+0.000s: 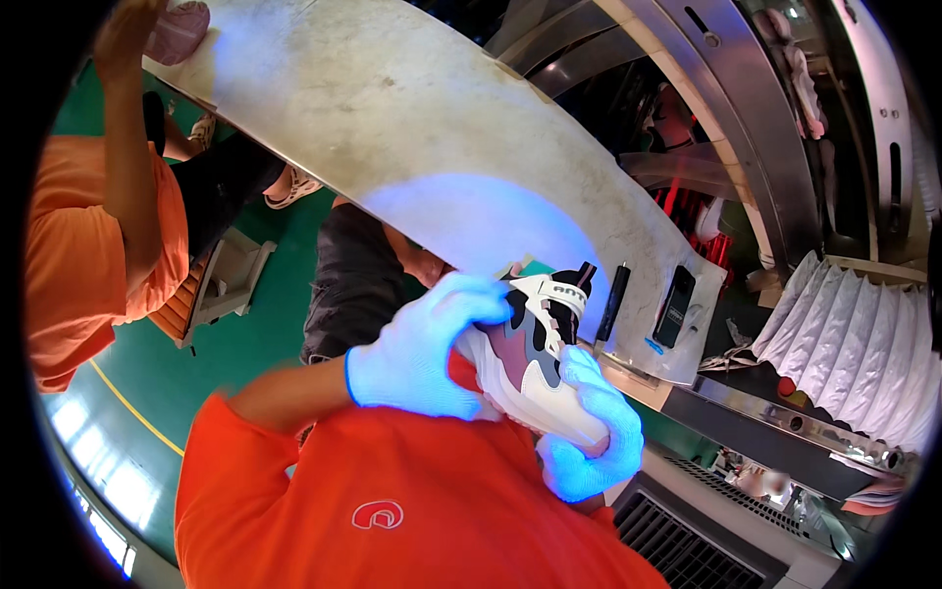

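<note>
A sneaker (542, 388) in white, mauve, grey and black, with a white sole, is held tilted in front of my red shirt. My left hand (422, 344), in a white glove lit blue, grips its sole and heel side, thumb near the collar. At the toe end, my gloved right hand (601, 427) wraps the forefoot, its thumb by the laces. Lettering marks the pale strap near the shoe's opening. Behind the shoe lies the pale worktable (392, 118), with a patch of blue light on it.
A slim black stick-like tool (613, 302) and a black phone (674, 306) rest at the table's right end, beside a small blue piece (654, 346). Metal machinery (731, 108) and a white pleated fabric cover (844, 353) stand right. A co-worker in orange (98, 245) holds a pink shoe (179, 32).
</note>
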The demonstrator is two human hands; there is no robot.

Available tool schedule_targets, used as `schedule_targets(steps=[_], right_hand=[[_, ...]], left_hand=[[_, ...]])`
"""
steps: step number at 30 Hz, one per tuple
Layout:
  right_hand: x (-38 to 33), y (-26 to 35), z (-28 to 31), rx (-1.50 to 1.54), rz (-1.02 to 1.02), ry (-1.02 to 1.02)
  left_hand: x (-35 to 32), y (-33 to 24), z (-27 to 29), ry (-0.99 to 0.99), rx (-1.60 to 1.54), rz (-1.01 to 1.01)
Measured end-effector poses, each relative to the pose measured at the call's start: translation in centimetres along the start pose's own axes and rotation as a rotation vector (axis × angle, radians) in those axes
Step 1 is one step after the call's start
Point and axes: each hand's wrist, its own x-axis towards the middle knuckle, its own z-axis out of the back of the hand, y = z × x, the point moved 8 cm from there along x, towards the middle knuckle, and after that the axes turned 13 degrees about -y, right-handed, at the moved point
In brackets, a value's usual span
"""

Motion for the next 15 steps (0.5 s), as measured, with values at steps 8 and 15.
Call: schedule_targets(steps=[8, 15], right_hand=[[0.7, 0.4, -1.5, -0.113, 0.058, 0.021], [0.0, -0.2, -0.8, -0.108, -0.090, 0.015]], left_hand=[[0.0, -0.7, -0.8, -0.072, -0.158, -0.052], [1.5, -4.2, -0.5, -0.029, -0.191, -0.348]])
